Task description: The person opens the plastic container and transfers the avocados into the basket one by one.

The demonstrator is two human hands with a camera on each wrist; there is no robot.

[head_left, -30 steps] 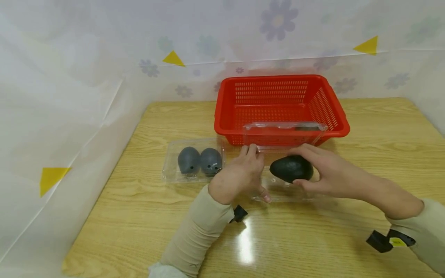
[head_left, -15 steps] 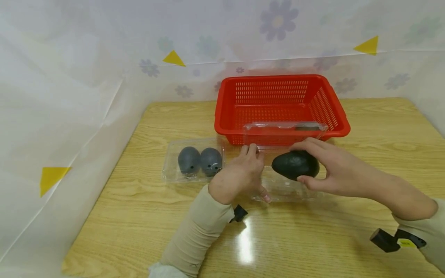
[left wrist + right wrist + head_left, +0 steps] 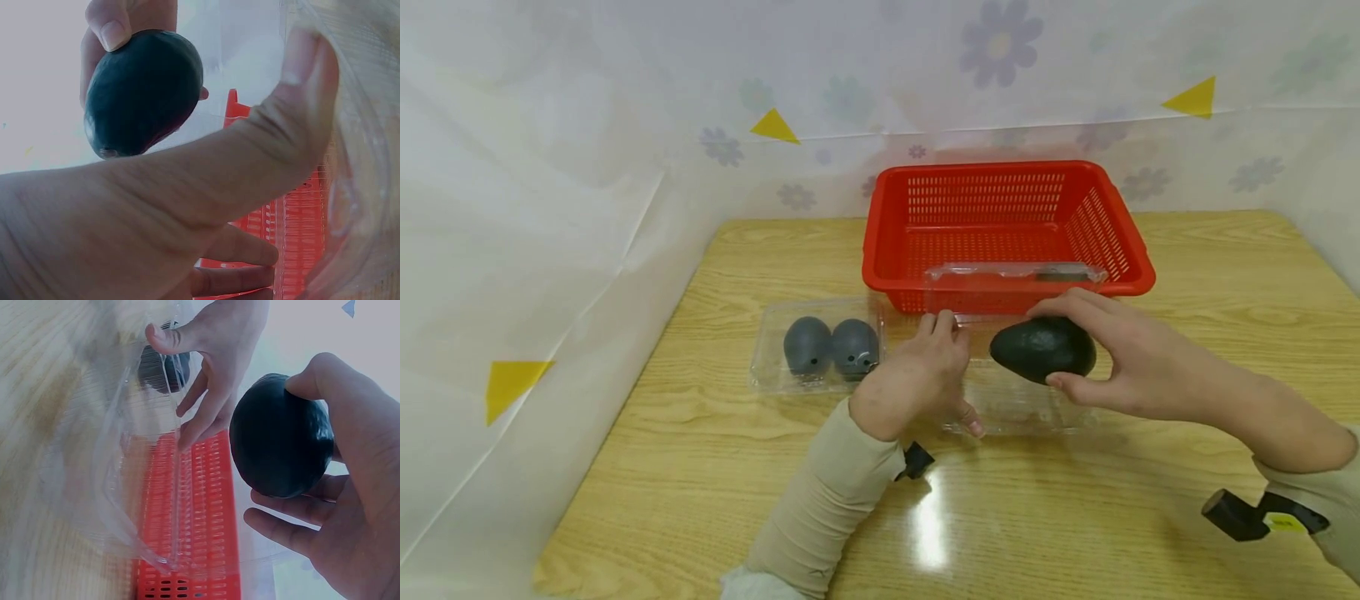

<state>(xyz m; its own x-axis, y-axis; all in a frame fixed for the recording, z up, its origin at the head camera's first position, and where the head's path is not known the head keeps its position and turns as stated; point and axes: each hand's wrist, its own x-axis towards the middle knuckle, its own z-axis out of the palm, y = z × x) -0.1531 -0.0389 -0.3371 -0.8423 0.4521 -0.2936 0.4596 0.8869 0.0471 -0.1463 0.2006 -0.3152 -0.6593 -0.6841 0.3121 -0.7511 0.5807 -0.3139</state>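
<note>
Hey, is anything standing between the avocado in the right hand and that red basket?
Yes: the raised lid of the clear box stands along the near side of the red basket, between it and the avocado. The left hand is at the box's left end.

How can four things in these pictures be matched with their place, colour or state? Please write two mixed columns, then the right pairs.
1. Avocado
2. Basket
3. Left box
4. Right box

A. Holds two dark ovals
B. Has a raised lid
C. In the right hand
D. Red

Pairs: 1-C, 2-D, 3-A, 4-B.
</note>
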